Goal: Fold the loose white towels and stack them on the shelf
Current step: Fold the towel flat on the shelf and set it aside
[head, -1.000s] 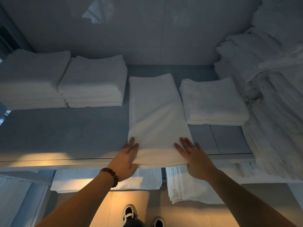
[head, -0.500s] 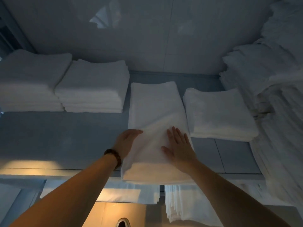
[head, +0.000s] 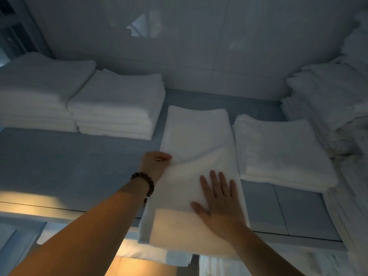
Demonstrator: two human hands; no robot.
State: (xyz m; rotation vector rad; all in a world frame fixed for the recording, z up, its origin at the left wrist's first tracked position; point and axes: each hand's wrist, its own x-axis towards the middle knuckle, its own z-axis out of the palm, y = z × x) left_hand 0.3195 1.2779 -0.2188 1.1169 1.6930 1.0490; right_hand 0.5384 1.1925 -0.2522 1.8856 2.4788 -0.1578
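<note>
- Since a second ago the left hand (head: 155, 162) has carried the near edge of the towel (head: 197, 132) up toward its middle, and the right hand (head: 219, 200) has slid from the near edge onto the cloth.
- Nearest, below the shelf (head: 79, 166) edge, more white cloth (head: 175, 257) hangs, possibly on a lower level; the light is too dim to be sure.
- The right hand lies flat with fingers spread and grips nothing, likely pinning the towel so the fold stays square.
- The left hand, a bead bracelet (head: 146, 183) at its wrist, is curled and pinches the lifted edge, which runs slanted across the towel.
- The towel lies mid-shelf, its near end overhanging the front edge.
- Just right of it sits a low folded stack (head: 282, 150); far left stand two taller stacks (head: 117, 104); a loose heap (head: 338, 108) fills the far right.
- Beyond is a glossy tiled wall (head: 199, 46).
</note>
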